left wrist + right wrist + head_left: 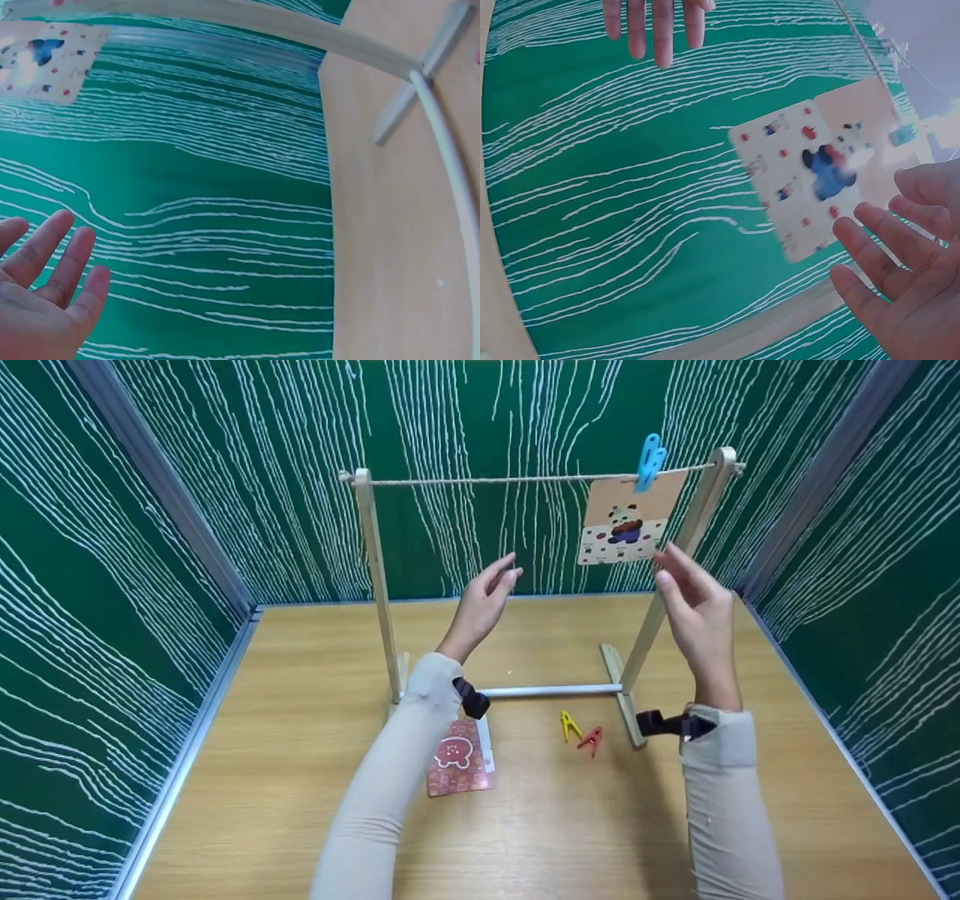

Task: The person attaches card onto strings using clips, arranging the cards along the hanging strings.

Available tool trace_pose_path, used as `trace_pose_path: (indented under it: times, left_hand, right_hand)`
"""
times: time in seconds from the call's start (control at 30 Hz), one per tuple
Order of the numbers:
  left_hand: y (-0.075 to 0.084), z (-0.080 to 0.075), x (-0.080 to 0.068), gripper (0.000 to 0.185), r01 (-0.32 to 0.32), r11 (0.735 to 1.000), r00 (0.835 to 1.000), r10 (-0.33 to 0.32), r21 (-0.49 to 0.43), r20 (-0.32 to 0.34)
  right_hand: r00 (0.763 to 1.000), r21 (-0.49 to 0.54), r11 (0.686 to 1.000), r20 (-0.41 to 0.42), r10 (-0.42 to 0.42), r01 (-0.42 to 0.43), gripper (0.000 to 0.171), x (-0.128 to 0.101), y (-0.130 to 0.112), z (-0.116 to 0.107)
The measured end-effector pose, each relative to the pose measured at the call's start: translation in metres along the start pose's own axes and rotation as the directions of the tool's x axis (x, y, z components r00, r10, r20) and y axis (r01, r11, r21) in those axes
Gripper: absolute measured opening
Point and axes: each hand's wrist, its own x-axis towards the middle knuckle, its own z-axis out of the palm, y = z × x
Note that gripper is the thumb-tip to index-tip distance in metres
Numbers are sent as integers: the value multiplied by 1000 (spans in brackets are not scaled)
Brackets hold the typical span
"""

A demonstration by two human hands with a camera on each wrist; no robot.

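Observation:
A card with a panda picture point(625, 521) hangs from a rope point(480, 481) near its right end. A blue clothespin point(650, 463) clips the card's top edge to the rope. Beside the card's lower right corner is my right hand point(699, 619), fingers loosely bent and nothing in its grasp. In the right wrist view its fingers point(870, 240) overlap the card's edge. My left hand point(482, 606) is raised below the rope, left of the card, and holds nothing. Its fingers point(64, 266) look relaxed and slightly spread in the left wrist view.
Wooden posts point(379, 585) hold the rope, with a pale crossbar point(551, 690) low between them. On the table point(285, 735) lie a yellow clothespin point(570, 727), a red clothespin point(591, 741) and a red card with a bear outline point(461, 772), partly behind the left sleeve. Green walls point(465, 405) enclose the table.

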Motion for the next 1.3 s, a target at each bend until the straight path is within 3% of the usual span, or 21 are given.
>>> trace_pose_path:
  times: [0.4,0.77,1.03,1.3]
  left_hand:
    - [-31,-8,-18,42,22,997,999,-20,70,-39]
    - [-65,-20,-37,44,109,992,994,-109,61,-9]
    - [-93,-27,-55,41,180,982,984,-180,64,-13]
    - [-118,-33,-74,37,243,965,970,-242,93,-25]
  right_hand:
    - [980,68,978,39,195,-197,44,-34,39,2]
    - [925,26,930,121,361,-367,54,-64,68,9]
    - [892,-12,903,153,426,-429,57,-84,89,17]
    - [876,-66,884,118,468,-464,52,-109,114,25]
